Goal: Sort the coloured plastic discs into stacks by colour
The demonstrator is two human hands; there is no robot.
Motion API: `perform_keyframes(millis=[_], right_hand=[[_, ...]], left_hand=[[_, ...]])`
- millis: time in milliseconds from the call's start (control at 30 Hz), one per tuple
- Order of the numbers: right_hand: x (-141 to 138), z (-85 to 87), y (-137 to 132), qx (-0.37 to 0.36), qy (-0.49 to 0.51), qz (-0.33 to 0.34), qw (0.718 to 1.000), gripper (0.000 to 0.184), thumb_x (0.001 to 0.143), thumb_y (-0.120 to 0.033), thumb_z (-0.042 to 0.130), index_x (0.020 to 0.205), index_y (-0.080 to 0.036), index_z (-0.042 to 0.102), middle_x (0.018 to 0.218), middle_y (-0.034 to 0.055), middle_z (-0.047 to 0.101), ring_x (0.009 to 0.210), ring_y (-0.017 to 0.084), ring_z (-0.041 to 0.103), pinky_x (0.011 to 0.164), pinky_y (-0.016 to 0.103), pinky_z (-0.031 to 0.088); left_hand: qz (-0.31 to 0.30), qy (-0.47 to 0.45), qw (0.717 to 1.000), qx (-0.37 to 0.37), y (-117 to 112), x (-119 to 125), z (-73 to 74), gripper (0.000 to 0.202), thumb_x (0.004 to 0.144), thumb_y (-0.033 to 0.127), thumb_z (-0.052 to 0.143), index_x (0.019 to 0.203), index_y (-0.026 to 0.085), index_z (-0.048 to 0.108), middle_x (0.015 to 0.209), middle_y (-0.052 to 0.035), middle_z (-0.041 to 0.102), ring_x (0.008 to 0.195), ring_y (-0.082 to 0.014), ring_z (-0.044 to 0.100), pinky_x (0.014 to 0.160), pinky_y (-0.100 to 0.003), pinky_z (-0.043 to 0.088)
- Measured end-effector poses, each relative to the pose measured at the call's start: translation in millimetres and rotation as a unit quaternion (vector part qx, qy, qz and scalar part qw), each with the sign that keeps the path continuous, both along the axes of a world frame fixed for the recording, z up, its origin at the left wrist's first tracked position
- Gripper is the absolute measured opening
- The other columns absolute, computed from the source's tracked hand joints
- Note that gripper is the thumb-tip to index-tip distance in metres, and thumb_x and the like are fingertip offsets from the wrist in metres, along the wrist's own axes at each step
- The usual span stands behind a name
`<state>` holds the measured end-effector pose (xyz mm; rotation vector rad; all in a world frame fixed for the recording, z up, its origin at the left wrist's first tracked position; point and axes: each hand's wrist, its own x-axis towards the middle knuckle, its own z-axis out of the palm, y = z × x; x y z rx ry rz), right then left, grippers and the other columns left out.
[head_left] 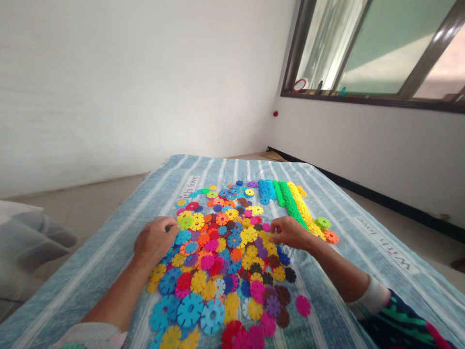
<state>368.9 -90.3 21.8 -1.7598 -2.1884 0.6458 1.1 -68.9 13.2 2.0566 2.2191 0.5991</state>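
Many notched, flower-shaped plastic discs in mixed colours lie in a loose pile, with a blue disc near the front and a yellow disc mid-pile. At the pile's left edge, my left hand is closed around a small dark disc, only partly visible between the fingers. My right hand reaches to the pile's right side. Its fingertips are pinched together among yellow and pink discs; whatever they hold is hidden. Beyond that hand lie rows of joined discs: a blue row, a green row and a yellow row.
A blue-and-white striped cloth with printed lettering covers the table. Light green discs and an orange disc sit at the yellow row's near end. White fabric hangs at the far left. A window is at the upper right.
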Motion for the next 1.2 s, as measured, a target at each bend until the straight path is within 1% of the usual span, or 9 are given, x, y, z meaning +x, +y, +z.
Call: perform_keyframes(millis=[33, 200, 300, 400, 600, 767, 933, 1067, 1200], right_hand=[[2, 0.2, 0, -0.026, 0.037, -0.004, 0.999, 0.004, 0.068, -0.017, 0.068, 0.069, -0.017, 0.065, 0.055, -0.004, 0.06, 0.052, 0.01, 0.054, 0.049, 0.02, 0.033], [13, 8.1, -3, -0.131, 0.191, -0.016, 0.973, 0.014, 0.07, -0.022, 0.066, 0.062, -0.018, 0.055, 0.046, -0.0054, 0.056, 0.042, 0.009, 0.052, 0.045, 0.019, 0.041], [16, 10.8, -5, -0.17, 0.217, 0.004, 0.961, 0.016, 0.068, -0.026, 0.068, 0.062, -0.018, 0.055, 0.046, -0.005, 0.058, 0.04, 0.008, 0.052, 0.043, 0.019, 0.041], [15, 5.6, -3, -0.192, 0.208, 0.022, 0.959, 0.015, 0.067, -0.022, 0.067, 0.06, -0.018, 0.055, 0.044, -0.0057, 0.057, 0.04, 0.009, 0.052, 0.041, 0.018, 0.04], [10, -8.7, -1, -0.198, 0.169, 0.02, 0.965, 0.009, 0.065, -0.017, 0.066, 0.066, -0.018, 0.057, 0.046, -0.007, 0.057, 0.043, 0.01, 0.055, 0.041, 0.019, 0.041], [7, -3.0, -6, -0.16, 0.12, 0.035, 0.979, 0.014, 0.064, -0.017, 0.071, 0.075, -0.017, 0.062, 0.05, -0.0077, 0.056, 0.047, 0.01, 0.054, 0.044, 0.019, 0.038], [3, 3.0, -11, -0.097, 0.048, 0.053, 0.993, 0.012, 0.064, -0.019, 0.073, 0.072, -0.016, 0.065, 0.053, -0.0074, 0.054, 0.052, 0.009, 0.05, 0.047, 0.019, 0.031], [2, 1.6, -12, -0.089, 0.031, 0.052, 0.994, 0.01, 0.064, -0.018, 0.073, 0.068, -0.016, 0.065, 0.053, -0.0075, 0.053, 0.053, 0.009, 0.049, 0.049, 0.02, 0.031], [3, -0.8, -11, -0.101, 0.058, 0.041, 0.992, 0.012, 0.062, -0.018, 0.073, 0.064, -0.016, 0.06, 0.052, -0.0078, 0.051, 0.051, 0.008, 0.047, 0.047, 0.02, 0.029]], left_hand=[[0.002, 0.002, 1.0, 0.001, 0, 0, 0.0, 0.03, 0.082, 0.033, 0.041, 0.088, 0.019, 0.067, 0.11, -0.0069, 0.07, 0.103, -0.0213, 0.063, 0.088, -0.03, 0.046], [0.007, 0.003, 1.0, 0.003, 0, 1, 0.0, 0.029, 0.082, 0.033, 0.042, 0.088, 0.02, 0.068, 0.109, -0.0054, 0.07, 0.102, -0.0206, 0.063, 0.085, -0.029, 0.046], [0.004, 0.001, 1.0, 0.004, 0, 1, -0.6, 0.03, 0.082, 0.033, 0.042, 0.088, 0.02, 0.068, 0.107, -0.0055, 0.071, 0.101, -0.0205, 0.063, 0.085, -0.029, 0.046], [0.003, -0.004, 1.0, 0.01, 1, 0, -1.6, 0.03, 0.081, 0.032, 0.042, 0.088, 0.02, 0.068, 0.107, -0.0057, 0.071, 0.1, -0.0209, 0.063, 0.085, -0.03, 0.047], [-0.005, -0.02, 0.999, 0.037, 3, -2, -5.5, 0.028, 0.077, 0.033, 0.044, 0.082, 0.02, 0.069, 0.1, -0.0057, 0.072, 0.096, -0.0237, 0.064, 0.083, -0.032, 0.049], [-0.001, -0.028, 0.999, 0.042, 2, -2, -5.7, 0.026, 0.077, 0.032, 0.046, 0.082, 0.022, 0.069, 0.101, -0.005, 0.072, 0.096, -0.0224, 0.065, 0.083, -0.031, 0.048], [-0.006, -0.029, 0.999, 0.034, 0, -1, -2.5, 0.029, 0.078, 0.032, 0.044, 0.084, 0.02, 0.07, 0.104, -0.0077, 0.072, 0.098, -0.0242, 0.065, 0.084, -0.032, 0.048], [-0.008, -0.032, 0.999, 0.037, 1, -1, -2.9, 0.028, 0.078, 0.032, 0.044, 0.083, 0.02, 0.069, 0.104, -0.0079, 0.072, 0.098, -0.0249, 0.065, 0.084, -0.033, 0.048], [-0.007, -0.019, 1.0, 0.022, 1, 0, -2.5, 0.029, 0.079, 0.031, 0.044, 0.085, 0.019, 0.069, 0.105, -0.0077, 0.072, 0.1, -0.0239, 0.064, 0.085, -0.032, 0.048]])
